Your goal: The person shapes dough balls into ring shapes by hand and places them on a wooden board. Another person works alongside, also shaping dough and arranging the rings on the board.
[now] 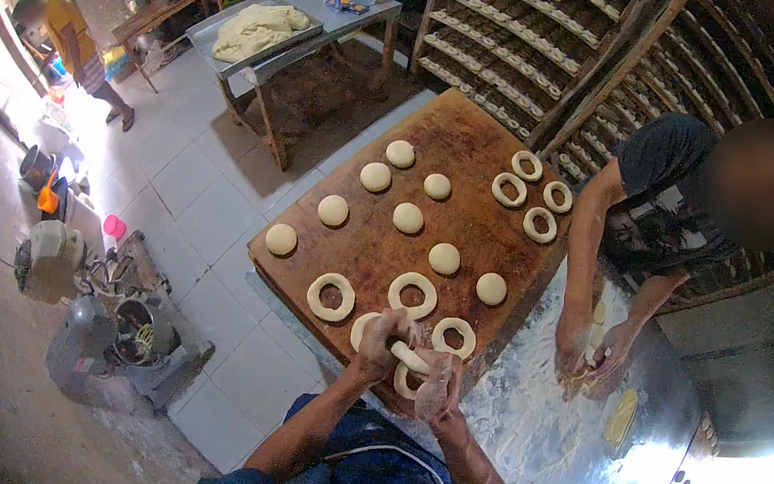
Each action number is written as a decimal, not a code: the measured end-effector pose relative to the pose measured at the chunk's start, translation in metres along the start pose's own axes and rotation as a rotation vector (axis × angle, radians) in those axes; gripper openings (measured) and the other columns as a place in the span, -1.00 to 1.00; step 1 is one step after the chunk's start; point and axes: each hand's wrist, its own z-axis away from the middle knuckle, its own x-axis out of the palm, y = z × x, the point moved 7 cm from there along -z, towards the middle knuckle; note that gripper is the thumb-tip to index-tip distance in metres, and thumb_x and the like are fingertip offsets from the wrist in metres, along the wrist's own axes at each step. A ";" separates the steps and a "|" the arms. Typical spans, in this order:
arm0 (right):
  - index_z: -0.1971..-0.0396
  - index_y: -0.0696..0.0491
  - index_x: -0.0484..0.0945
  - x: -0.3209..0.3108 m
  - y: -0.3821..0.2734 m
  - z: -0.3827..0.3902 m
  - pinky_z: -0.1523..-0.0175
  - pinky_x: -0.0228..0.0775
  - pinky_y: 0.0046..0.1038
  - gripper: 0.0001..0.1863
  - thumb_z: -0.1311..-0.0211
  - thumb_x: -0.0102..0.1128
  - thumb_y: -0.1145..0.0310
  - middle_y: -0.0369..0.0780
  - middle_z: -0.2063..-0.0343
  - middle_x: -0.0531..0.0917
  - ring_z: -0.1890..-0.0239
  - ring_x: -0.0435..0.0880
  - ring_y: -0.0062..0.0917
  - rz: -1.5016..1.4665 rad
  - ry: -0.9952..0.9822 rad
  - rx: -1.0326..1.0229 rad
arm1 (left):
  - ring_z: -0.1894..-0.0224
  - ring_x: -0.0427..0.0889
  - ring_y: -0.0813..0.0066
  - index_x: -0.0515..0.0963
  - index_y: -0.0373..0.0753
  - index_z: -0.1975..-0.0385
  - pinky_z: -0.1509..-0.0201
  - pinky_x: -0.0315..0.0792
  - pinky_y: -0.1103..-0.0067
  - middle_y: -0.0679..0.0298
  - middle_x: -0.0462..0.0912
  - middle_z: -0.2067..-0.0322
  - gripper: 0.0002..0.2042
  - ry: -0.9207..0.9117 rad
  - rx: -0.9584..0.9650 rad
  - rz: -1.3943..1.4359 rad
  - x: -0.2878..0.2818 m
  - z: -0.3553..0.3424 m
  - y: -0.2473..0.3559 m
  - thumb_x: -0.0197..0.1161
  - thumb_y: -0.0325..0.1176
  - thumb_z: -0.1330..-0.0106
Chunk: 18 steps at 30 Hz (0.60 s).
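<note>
My left hand [382, 345] and my right hand [438, 386] are both closed on a ring of pale dough [409, 357], held just over the near edge of a brown wooden board [482, 229]. Part of the ring is hidden by my fingers. Around my hands lie more dough rings: one at the left [317, 298], one behind [396, 294], one at the right [467, 337], and others partly covered by my hands. Beyond them, several round dough balls [408, 217] sit spaced apart. Smaller dough rings [540, 225] cluster at the board's far right.
At right, a co-worker's hands [580, 364] handle dough on a floured metal table [523, 406] beside a flat dough piece [620, 417]. Racks of shaped dough [511, 34] stand behind. A dough mass [260, 31] fills a tray at far left. A machine [128, 343] stands left; another person [75, 41] is near the doorway.
</note>
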 end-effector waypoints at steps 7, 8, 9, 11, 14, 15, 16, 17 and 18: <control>0.08 0.13 0.51 0.014 0.034 -0.018 0.12 0.42 -0.30 -0.69 -0.32 0.04 0.25 -0.07 0.12 0.54 0.16 0.58 -0.31 -0.137 -0.118 0.342 | 0.52 0.43 0.08 0.37 -0.29 0.45 0.43 0.33 0.36 0.07 0.45 0.56 -0.85 -0.052 0.219 -0.521 -0.020 -0.017 -0.007 0.06 -0.33 -0.22; 0.08 0.13 0.52 0.013 0.032 -0.025 0.13 0.42 -0.30 -0.68 -0.33 0.02 0.23 -0.07 0.14 0.55 0.17 0.58 -0.32 -0.179 -0.168 0.317 | 0.54 0.43 0.16 0.43 -0.28 0.43 0.44 0.34 0.37 0.10 0.49 0.55 -0.85 -0.022 0.168 -0.387 -0.022 -0.021 -0.002 0.08 -0.32 -0.24; 0.10 0.14 0.54 0.012 0.036 -0.027 0.14 0.42 -0.32 -0.66 -0.34 0.00 0.20 -0.08 0.17 0.56 0.18 0.58 -0.32 -0.152 -0.174 0.247 | 0.52 0.43 0.23 0.46 -0.28 0.40 0.43 0.34 0.39 0.15 0.49 0.53 -0.82 -0.047 0.207 -0.730 -0.018 -0.021 0.007 0.05 -0.29 -0.28; 0.15 0.17 0.56 0.014 0.037 -0.034 0.18 0.42 -0.35 -0.61 -0.36 -0.04 0.13 -0.09 0.25 0.59 0.22 0.58 -0.32 -0.035 -0.134 0.063 | 0.48 0.42 0.26 0.44 -0.30 0.41 0.39 0.32 0.38 0.16 0.43 0.54 -0.79 -0.025 0.254 -0.974 -0.019 -0.025 0.012 0.00 -0.28 -0.32; 0.28 0.22 0.58 0.024 -0.001 -0.062 0.19 0.41 -0.36 -0.52 -0.38 -0.12 0.05 -0.08 0.39 0.60 0.26 0.58 -0.29 0.017 -0.246 0.168 | 0.38 0.40 0.18 0.37 -0.30 0.49 0.28 0.27 0.29 0.09 0.34 0.55 -0.72 0.060 -0.163 -0.100 -0.048 -0.032 -0.017 -0.08 -0.21 -0.35; 0.33 0.23 0.58 0.028 -0.023 -0.076 0.18 0.41 -0.35 -0.48 -0.38 -0.14 0.03 -0.07 0.43 0.60 0.27 0.57 -0.28 0.006 -0.314 0.275 | 0.41 0.41 0.18 0.41 -0.30 0.45 0.30 0.28 0.32 0.10 0.37 0.54 -0.71 0.034 0.009 -0.324 -0.051 -0.034 -0.001 -0.10 -0.21 -0.37; 0.35 0.24 0.57 0.035 -0.003 -0.076 0.13 0.39 -0.35 -0.42 -0.38 -0.19 -0.03 -0.09 0.43 0.61 0.27 0.56 -0.30 0.088 -0.402 0.264 | 0.44 0.43 0.18 0.46 -0.29 0.40 0.31 0.28 0.35 0.11 0.40 0.53 -0.70 -0.001 0.184 -0.550 -0.047 -0.035 0.014 -0.12 -0.21 -0.40; 0.34 0.22 0.57 0.039 0.005 -0.080 0.13 0.38 -0.36 -0.43 -0.38 -0.19 -0.03 -0.11 0.43 0.60 0.29 0.55 -0.32 -0.063 -0.345 0.286 | 0.46 0.45 0.18 0.50 -0.29 0.35 0.33 0.29 0.39 0.13 0.43 0.53 -0.68 -0.033 0.356 -0.772 -0.042 -0.033 0.025 -0.14 -0.21 -0.42; 0.34 0.21 0.57 0.044 0.009 -0.085 0.13 0.37 -0.37 -0.44 -0.38 -0.19 -0.03 -0.14 0.43 0.60 0.30 0.54 -0.33 -0.213 -0.288 0.307 | 0.50 0.45 0.26 0.47 -0.27 0.39 0.39 0.29 0.42 0.19 0.44 0.56 -0.62 0.064 0.449 -0.898 -0.044 -0.034 0.038 -0.17 -0.10 -0.45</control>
